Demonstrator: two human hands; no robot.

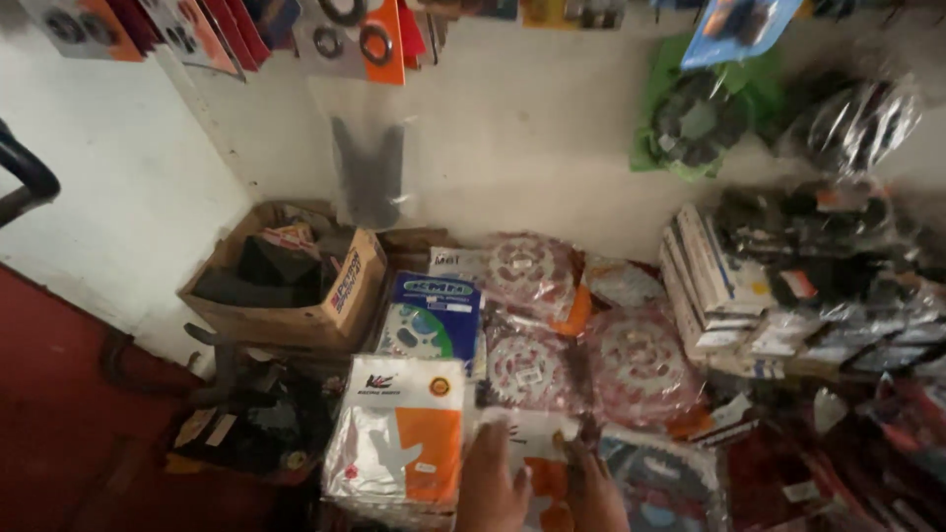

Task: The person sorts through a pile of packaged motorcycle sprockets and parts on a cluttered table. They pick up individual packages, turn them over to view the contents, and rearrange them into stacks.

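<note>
The head camera looked down at a heap of packaged motorcycle parts against a white wall (pixel 552 128).

**Hands.** Both hands entered from the bottom edge of the view. The left hand (pixel 490 485) lay with its fingers curled over the near left edge of a white and orange packet (pixel 527 443). The right hand (pixel 594 493) pressed against the right side of the same packet. Both hands appeared to be closed on it, though the lower parts of the hands were cut off by the frame, so the full grip could not be confirmed.

**Position of the packet.** The packet sat at the front of the heap, just beside a larger white and orange pack (pixel 396 432) on its left, and below two sprockets in clear wrap (pixel 527 369).

**Progress, as a judgement.** The packet looked only partly lifted or turned: it was touching its neighbours and had not left the heap. The surrounding stock appeared untouched, so the sorting or picking seemed to be at an early stage.

**Surroundings.** A blue and green boxed pack (pixel 431 317) stood behind the larger pack. An open cardboard box (pixel 296 286) of dark parts stood at the left by the wall. Stacked flat boxes (pixel 705 286) and bagged parts filled the right. Hanging carded items (pixel 355 39) lined the top of the wall.
</note>
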